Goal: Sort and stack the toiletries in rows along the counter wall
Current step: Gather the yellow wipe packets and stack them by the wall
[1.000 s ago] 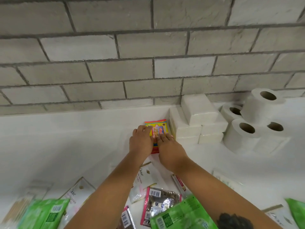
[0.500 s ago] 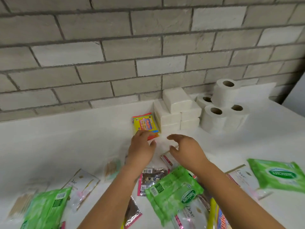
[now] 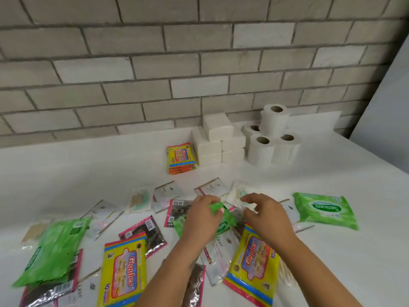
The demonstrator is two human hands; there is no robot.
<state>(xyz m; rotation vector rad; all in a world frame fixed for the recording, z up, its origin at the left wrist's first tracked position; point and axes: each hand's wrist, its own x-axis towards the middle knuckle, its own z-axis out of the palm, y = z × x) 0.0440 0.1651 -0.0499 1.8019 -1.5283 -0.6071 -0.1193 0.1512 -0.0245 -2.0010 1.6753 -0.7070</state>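
left hand (image 3: pixel 202 218) pinches a crinkly green plastic wipes pack (image 3: pixel 223 220), in front of the stacked white paper rolls (image 3: pixel 273 135); right hand (image 3: pixel 266 214) hovers beside it, fingers loosely curled, empty.

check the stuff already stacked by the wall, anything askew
The top white tissue pack sits skewed across its stack, not square like those below. The yellow Giggles wipes pile fans out at its near edge.

Stacked along the counter's far edge: yellow wipes packs (image 3: pixel 181 157), white tissue bricks (image 3: pixel 218 140), toilet rolls (image 3: pixel 273 136). Green wipes packs (image 3: pixel 325 210), sachets (image 3: pixel 212 188) and yellow packs (image 3: pixel 122 273) lie scattered nearer.
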